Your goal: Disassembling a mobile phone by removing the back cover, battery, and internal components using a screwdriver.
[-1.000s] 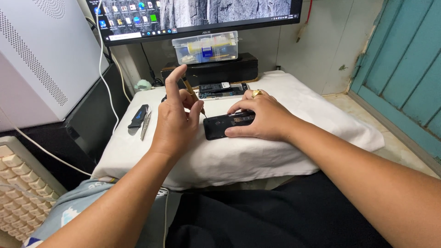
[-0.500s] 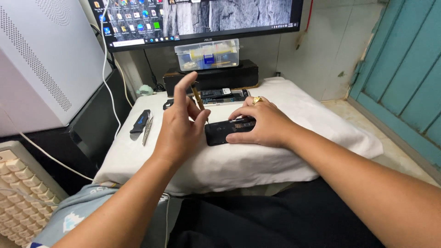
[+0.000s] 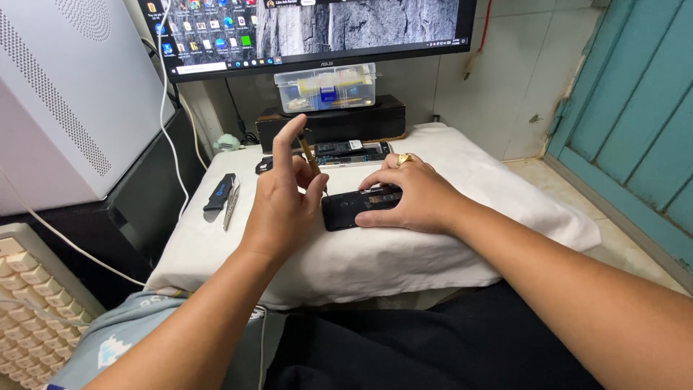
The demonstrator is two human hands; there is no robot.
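My left hand (image 3: 283,193) grips a thin screwdriver (image 3: 312,163) between thumb and middle fingers, index finger raised straight up, the tip pointing down at the near end of the black phone (image 3: 351,209). My right hand (image 3: 410,196) is spread flat over the phone, fingers pressing it down onto the white cloth (image 3: 404,256) that covers the counter; it pins the phone without closing around it. The phone lies back side up, and I can see exposed parts at its top edge under my fingertips.

What worries me is the soft cloth. It gives under pressure, so if I lean on the driver the phone may tilt or skid and the tip could jump off and scratch something inside. My grip on the driver is light and high, so a wobble seems likely. Any screw that comes loose could roll into a fold of the cloth and vanish. My right fingers sit close to the tip, so a slip could jab them.

A second opened phone (image 3: 351,151) lies just beyond, and tweezers (image 3: 231,205) beside a small dark tool (image 3: 219,195) rest well to the left; I could mix up parts between the 2 phones.
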